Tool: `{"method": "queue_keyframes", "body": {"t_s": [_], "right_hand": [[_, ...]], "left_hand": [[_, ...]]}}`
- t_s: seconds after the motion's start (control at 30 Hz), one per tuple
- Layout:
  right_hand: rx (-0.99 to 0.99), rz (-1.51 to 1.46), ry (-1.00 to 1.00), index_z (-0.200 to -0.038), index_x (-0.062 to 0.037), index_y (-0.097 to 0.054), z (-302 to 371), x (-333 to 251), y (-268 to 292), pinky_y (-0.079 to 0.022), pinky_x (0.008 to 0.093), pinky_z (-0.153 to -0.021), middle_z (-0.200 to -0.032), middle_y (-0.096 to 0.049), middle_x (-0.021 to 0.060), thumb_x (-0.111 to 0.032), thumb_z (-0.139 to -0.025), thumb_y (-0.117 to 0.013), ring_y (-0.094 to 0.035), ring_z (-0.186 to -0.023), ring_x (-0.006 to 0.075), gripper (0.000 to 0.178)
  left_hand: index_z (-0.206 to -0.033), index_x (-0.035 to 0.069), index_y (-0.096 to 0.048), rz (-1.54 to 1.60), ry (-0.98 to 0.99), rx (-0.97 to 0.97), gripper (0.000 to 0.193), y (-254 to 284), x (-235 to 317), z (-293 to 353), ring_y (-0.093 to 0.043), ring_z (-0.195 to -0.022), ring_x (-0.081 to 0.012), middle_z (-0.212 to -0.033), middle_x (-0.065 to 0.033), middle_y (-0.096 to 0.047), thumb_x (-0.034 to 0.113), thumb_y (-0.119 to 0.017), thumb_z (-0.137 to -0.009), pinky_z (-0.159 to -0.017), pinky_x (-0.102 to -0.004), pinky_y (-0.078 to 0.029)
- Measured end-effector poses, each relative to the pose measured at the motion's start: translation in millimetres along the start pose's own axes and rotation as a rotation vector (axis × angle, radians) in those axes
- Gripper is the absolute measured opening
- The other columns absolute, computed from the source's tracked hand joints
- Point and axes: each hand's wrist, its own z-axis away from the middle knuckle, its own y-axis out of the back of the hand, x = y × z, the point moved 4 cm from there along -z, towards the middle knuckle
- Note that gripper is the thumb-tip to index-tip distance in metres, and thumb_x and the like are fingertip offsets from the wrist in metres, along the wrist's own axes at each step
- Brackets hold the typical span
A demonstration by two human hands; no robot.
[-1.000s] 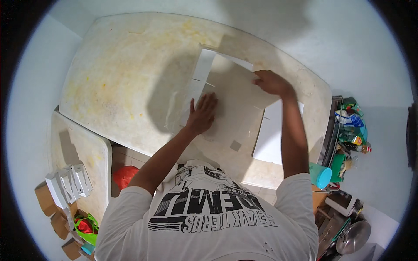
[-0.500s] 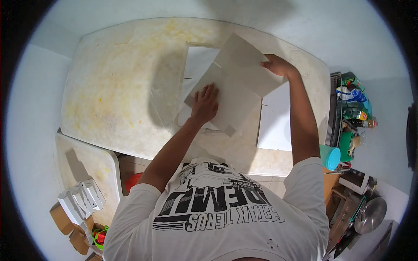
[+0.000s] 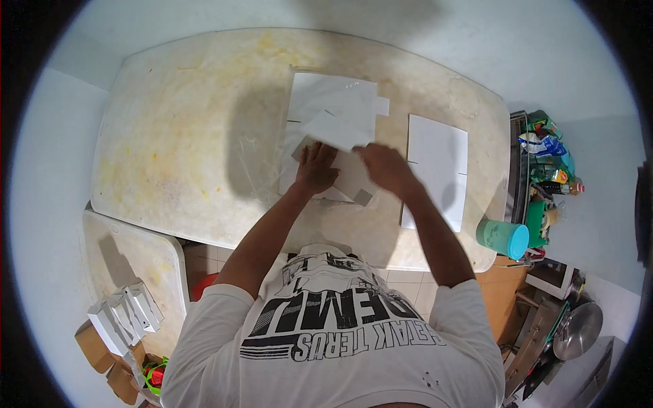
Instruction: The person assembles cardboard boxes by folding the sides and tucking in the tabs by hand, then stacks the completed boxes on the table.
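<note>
A flat cardboard box blank, grey on one face, lies partly folded over in front of me. Its white side now shows on the raised part. My left hand rests flat on its grey part, fingers stretched. My right hand is closed at the edge of the raised part, its fingertips slightly blurred. Under the blank, other white cardboard sheets lie on clear plastic. To the right of my right hand lies a slit white cardboard piece.
These lie on a stained pale table. A teal-lidded container stands at its right edge, near a rack of bottles and packets. At the lower left, white boxes sit on a smaller table. A metal pan is at the lower right.
My right hand has moved left and nearer, folding the blank over so that its white face shows. The white piece at right is uncovered. My left hand stays nearly in place.
</note>
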Motion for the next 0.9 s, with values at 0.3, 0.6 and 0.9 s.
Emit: {"method": "queue_keyframes", "body": {"t_s": [0.3,0.6,0.9], "right_hand": [[0.125,0.111,-0.156,-0.124,-0.0103,-0.044,28.3,-31.3,-139.1,-0.045,0.0453,-0.080,-0.120,-0.046,0.0135,-0.018,-0.075,-0.059,-0.043,-0.114,0.0307,0.052],[0.143,-0.077,-0.012,-0.125,-0.0097,-0.043,30.6,-33.7,-138.7,-0.032,0.0522,-0.093,-0.125,-0.041,0.0134,-0.028,-0.080,-0.055,-0.036,-0.120,0.0325,0.050],[0.337,-0.149,-0.280,-0.133,-0.0046,-0.027,8.8,34.7,-136.2,-0.018,0.0480,-0.105,-0.143,-0.019,0.0135,-0.031,-0.088,-0.042,-0.015,-0.133,0.0286,0.055]], "left_hand": [[-0.121,0.008,-0.048,-0.289,-0.150,-0.009,0.049,-7.8,-18.3,109.8,-0.044,-0.116,-0.0292,-0.124,-0.0133,-0.048,0.040,-0.048,-0.083,-0.094,-0.0522,-0.031],[-0.134,0.010,-0.029,-0.088,-0.189,0.029,0.051,-7.1,15.1,-50.1,-0.018,-0.132,-0.0257,-0.143,-0.0076,-0.020,0.032,-0.040,-0.089,-0.103,-0.0533,-0.018],[-0.139,0.012,-0.019,-0.158,-0.374,-0.133,0.052,-8.6,14.3,-63.9,-0.011,-0.134,-0.0251,-0.146,-0.0070,-0.011,0.029,-0.034,-0.092,-0.106,-0.0488,-0.012]]}}
